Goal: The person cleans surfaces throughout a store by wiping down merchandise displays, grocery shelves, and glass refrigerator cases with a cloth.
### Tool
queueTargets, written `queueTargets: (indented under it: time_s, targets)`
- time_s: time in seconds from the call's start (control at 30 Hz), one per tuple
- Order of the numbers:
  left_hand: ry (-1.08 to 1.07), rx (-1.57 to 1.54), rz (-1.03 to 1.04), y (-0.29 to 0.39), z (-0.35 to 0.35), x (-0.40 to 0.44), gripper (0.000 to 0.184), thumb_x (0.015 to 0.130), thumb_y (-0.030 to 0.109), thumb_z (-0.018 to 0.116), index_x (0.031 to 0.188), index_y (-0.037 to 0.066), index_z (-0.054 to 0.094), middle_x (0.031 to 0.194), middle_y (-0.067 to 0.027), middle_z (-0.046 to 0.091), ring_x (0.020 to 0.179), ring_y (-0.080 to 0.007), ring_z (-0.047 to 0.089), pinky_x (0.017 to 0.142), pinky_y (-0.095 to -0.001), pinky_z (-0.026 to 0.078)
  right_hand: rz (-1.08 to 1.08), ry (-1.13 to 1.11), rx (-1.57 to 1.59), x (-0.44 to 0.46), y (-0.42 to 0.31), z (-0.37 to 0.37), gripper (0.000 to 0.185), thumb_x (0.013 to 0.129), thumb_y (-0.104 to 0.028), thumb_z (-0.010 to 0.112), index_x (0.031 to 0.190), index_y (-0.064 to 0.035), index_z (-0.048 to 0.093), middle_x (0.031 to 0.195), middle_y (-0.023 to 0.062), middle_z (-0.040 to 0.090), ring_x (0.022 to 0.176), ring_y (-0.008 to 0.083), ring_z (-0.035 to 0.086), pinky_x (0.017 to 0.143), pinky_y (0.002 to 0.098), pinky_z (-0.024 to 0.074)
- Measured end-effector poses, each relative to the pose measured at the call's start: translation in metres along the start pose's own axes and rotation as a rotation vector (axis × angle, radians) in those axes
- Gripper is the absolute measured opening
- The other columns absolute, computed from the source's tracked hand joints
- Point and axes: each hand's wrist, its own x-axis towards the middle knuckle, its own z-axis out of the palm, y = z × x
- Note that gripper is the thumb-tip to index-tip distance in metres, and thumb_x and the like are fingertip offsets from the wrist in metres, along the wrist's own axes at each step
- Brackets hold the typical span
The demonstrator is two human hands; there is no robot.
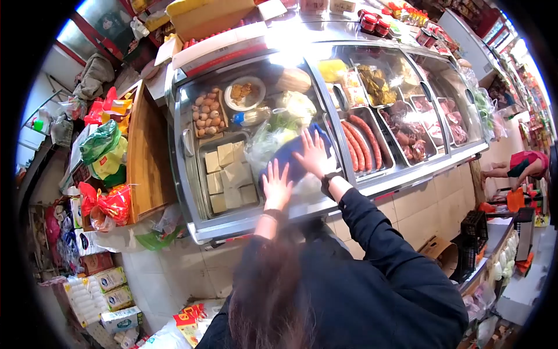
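A dark blue cloth (289,156) lies spread on the glass lid (314,200) of a display cooler. My right hand (314,155) rests flat on the cloth's right part, its fingers spread. At the cloth's left edge is my left hand (277,186), also flat with fingers apart. Under the glass, beside my left hand, sit tofu blocks (231,174) in a metal tray. A bagged cabbage (297,107) shows above the cloth. To the right of my right hand, several sausages (363,142) lie in another tray.
Eggs (208,113) and a white bowl (244,93) are inside the cooler; meat trays (407,131) are farther right. An open cardboard box (221,43) stands on the back left corner. A wooden cabinet (148,157) adjoins the left side. Another person (523,166) is at far right.
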Motion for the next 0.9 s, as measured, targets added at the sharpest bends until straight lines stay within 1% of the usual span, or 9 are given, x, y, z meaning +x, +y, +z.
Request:
queueTargets:
  time_s: [0.13,0.3,0.43,0.57,0.63,0.67,0.73,0.77,0.9]
  targets:
    - [0.045,-0.004,0.023,-0.039,-0.001,-0.045,0.072,0.085,0.034,0.066,0.148,0.030,0.032,0.160,-0.0077,0.011,0.145,-0.0326,0.015,0.109,-0.0586,0.027,0.014,-0.084,-0.005,-0.048,-0.031,0.006,0.087,0.082,-0.049,0.064,0.147,-0.0025,0.029,0.156,0.0133,0.022,0.144,0.0412,0.010,0.115,0.0520,0.0172]
    - [0.109,-0.008,-0.028,-0.079,-0.001,-0.099,0.066,0.084,0.026,0.066,0.144,0.029,0.039,0.158,-0.0081,0.018,0.143,-0.0354,0.020,0.105,-0.0607,0.032,0.017,-0.090,-0.017,-0.091,-0.089,0.039,0.094,0.080,-0.052,0.065,0.148,-0.0009,0.025,0.157,0.0138,0.019,0.145,0.0422,0.006,0.115,0.0529,0.0141]
    - [0.097,-0.052,-0.088,-0.098,0.000,-0.117,0.058,0.087,0.022,0.062,0.141,0.026,0.043,0.157,-0.0093,0.021,0.142,-0.0373,0.022,0.105,-0.0616,0.031,-0.085,-0.115,-0.127,-0.108,-0.131,0.058,0.086,0.084,-0.046,0.062,0.147,-0.0004,0.027,0.156,0.0133,0.019,0.144,0.0418,0.011,0.116,0.0507,0.0161]
    - [0.082,-0.087,-0.076,-0.103,0.001,-0.120,0.054,0.088,0.020,0.059,0.140,0.024,0.045,0.157,-0.0104,0.021,0.142,-0.0387,0.022,0.105,-0.0629,0.030,-0.084,-0.103,-0.147,-0.117,-0.145,0.060,0.074,0.088,-0.036,0.060,0.146,-0.0005,0.030,0.155,0.0133,0.022,0.143,0.0411,0.013,0.115,0.0493,0.0192]
    - [0.077,-0.082,-0.067,-0.104,0.005,-0.119,0.054,0.088,0.019,0.058,0.140,0.024,0.045,0.157,-0.0106,0.021,0.142,-0.0388,0.022,0.106,-0.0633,0.029,-0.160,-0.039,-0.093,-0.118,-0.144,0.057,0.058,0.085,-0.021,0.061,0.136,-0.0004,0.042,0.146,0.0153,0.037,0.139,0.0395,0.026,0.113,0.0462,0.0253]
    - [0.067,-0.062,-0.057,-0.104,0.007,-0.120,0.057,0.086,0.018,0.059,0.141,0.024,0.045,0.157,-0.0111,0.020,0.142,-0.0400,0.020,0.104,-0.0642,0.030,-0.151,-0.029,-0.090,-0.119,-0.141,0.055,0.058,0.085,-0.021,0.061,0.136,-0.0004,0.042,0.146,0.0153,0.037,0.139,0.0395,0.026,0.113,0.0462,0.0253]
    - [0.037,-0.060,-0.036,-0.102,0.009,-0.119,0.055,0.084,0.015,0.056,0.138,0.023,0.049,0.157,-0.0120,0.018,0.143,-0.0405,0.016,0.104,-0.0659,0.028,-0.397,-0.083,0.051,-0.117,-0.128,0.045,0.043,0.077,-0.009,0.062,0.119,-0.0013,0.053,0.127,0.0149,0.052,0.130,0.0361,0.040,0.109,0.0420,0.0321]
    - [-0.002,-0.068,-0.032,-0.101,0.010,-0.118,0.054,0.084,0.014,0.055,0.137,0.023,0.050,0.157,-0.0121,0.018,0.144,-0.0399,0.015,0.105,-0.0661,0.027,-0.461,0.017,0.059,-0.117,-0.125,0.043,0.036,0.070,-0.004,0.062,0.106,-0.0026,0.056,0.109,0.0127,0.058,0.117,0.0326,0.049,0.102,0.0384,0.0384]
    - [-0.084,-0.087,0.001,-0.073,0.005,-0.109,0.054,0.084,0.011,0.053,0.137,0.022,0.052,0.158,-0.0122,0.015,0.145,-0.0383,0.011,0.106,-0.0666,0.024,-0.472,-0.075,0.004,-0.111,-0.095,0.008,0.028,0.067,-0.001,0.061,0.095,-0.0044,0.058,0.096,0.0112,0.059,0.102,0.0293,0.052,0.092,0.0359,0.0430]
